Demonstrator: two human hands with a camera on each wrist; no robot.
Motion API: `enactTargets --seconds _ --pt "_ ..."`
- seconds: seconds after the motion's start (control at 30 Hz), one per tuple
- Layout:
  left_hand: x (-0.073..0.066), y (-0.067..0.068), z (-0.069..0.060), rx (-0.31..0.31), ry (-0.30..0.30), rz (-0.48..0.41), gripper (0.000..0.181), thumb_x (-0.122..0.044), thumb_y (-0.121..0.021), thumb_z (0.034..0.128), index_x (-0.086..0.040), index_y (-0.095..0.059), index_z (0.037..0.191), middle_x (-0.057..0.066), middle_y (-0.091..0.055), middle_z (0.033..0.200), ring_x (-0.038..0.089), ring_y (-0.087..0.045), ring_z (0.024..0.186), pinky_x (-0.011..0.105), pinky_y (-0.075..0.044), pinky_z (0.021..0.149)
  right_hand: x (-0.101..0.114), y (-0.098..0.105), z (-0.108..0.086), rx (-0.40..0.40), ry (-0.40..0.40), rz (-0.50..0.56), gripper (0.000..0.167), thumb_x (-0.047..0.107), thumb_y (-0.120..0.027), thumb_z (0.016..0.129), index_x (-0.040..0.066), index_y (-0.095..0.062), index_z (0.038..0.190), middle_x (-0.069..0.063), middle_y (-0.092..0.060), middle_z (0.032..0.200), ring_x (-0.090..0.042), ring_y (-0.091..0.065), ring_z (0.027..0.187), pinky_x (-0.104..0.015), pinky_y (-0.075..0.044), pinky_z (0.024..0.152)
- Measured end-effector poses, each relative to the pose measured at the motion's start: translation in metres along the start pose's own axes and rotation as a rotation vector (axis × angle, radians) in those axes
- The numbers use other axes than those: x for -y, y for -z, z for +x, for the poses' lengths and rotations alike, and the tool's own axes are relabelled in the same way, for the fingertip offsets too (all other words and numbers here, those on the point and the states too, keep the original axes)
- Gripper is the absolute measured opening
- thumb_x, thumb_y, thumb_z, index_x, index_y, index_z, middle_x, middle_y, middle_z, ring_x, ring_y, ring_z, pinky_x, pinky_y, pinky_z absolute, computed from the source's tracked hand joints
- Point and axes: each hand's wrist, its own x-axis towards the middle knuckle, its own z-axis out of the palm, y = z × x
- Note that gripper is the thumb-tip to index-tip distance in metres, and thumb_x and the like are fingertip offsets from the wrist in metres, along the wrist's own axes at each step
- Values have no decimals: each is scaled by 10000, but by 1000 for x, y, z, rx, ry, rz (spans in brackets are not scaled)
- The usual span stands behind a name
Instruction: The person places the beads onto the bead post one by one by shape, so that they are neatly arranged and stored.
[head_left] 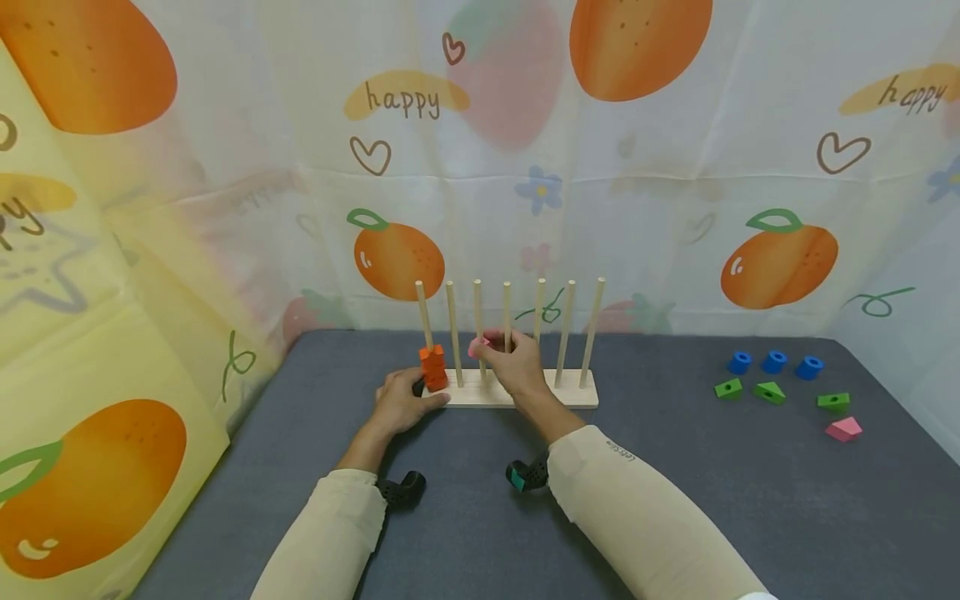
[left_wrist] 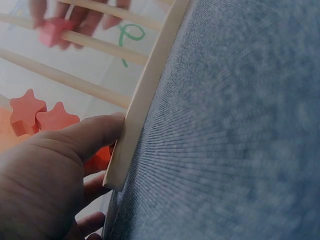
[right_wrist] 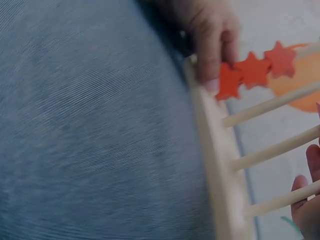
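My left hand (head_left: pixel 401 402) grips the left end of the wooden base (head_left: pixel 517 400), thumb (left_wrist: pixel 102 129) on its front edge. Beside it, orange-red star blocks (head_left: pixel 433 369) are stacked low on the leftmost peg (head_left: pixel 423 312). Between the fingers of my right hand (head_left: pixel 516 367) is a pink block (head_left: pixel 476 347), pinched around the third peg from the left. That pink block (left_wrist: pixel 52 33) sits well above the base in the left wrist view. Only part of my right hand (right_wrist: pixel 307 215) shows in the right wrist view, without the pink block.
On the right side of the grey table (head_left: pixel 660 500) lie three blue cylinders (head_left: pixel 775 362), three green triangular blocks (head_left: pixel 769 392) and one pink triangular block (head_left: pixel 843 429). Several upright pegs (head_left: pixel 592 333) stand along the base. A patterned cloth (head_left: pixel 637 183) hangs behind the table.
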Motion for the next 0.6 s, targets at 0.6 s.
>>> enactTargets --seconds 0.6 --pt "-1 0 -1 -7 8 -4 522 -337 -787 806 -98 -652 1250 159 -587 1278 382 -391 1242 571 -205 993 -39 0 -7 -59 -6 -322 255 139 -808 783 61 -642 960 -28 -651 882 -176 -619 828 -318 -492 735"
